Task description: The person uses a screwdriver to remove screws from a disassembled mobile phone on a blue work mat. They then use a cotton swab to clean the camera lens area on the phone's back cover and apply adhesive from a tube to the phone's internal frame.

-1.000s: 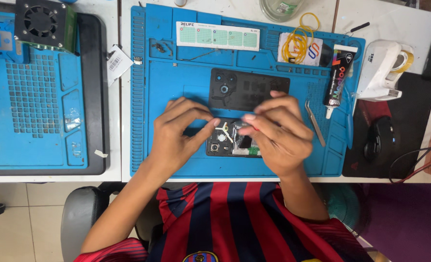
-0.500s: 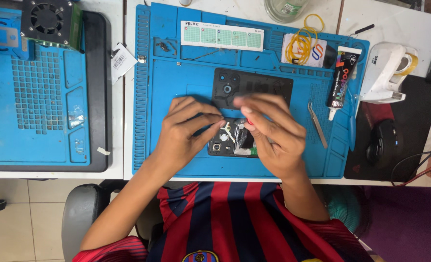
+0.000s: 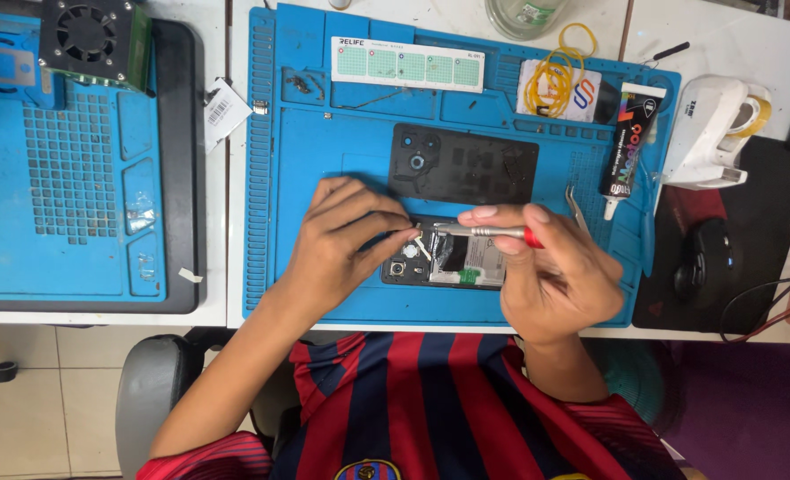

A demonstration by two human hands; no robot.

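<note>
An opened phone (image 3: 453,258) lies on the blue work mat (image 3: 324,160), its insides facing up. My right hand (image 3: 550,276) grips a silver screwdriver with a red band (image 3: 488,232), held almost flat with the tip pointing left over the phone's top. My left hand (image 3: 341,244) rests on the phone's left end, fingertips pinching at a small white part next to the screwdriver tip. The phone's black back cover (image 3: 461,164) lies just beyond, apart from both hands.
A black glue tube (image 3: 626,147), metal tweezers (image 3: 577,209), yellow rubber bands (image 3: 559,76) and a white ruler card (image 3: 408,64) sit on the mat. A white tape dispenser (image 3: 710,133) and black mouse (image 3: 706,258) are right. A second blue mat (image 3: 57,196) with a fan (image 3: 88,36) is left.
My right hand has turned and now shows the screwdriver lying across the phone. My left hand shifted slightly left, uncovering more of the phone. The camera view has moved a little.
</note>
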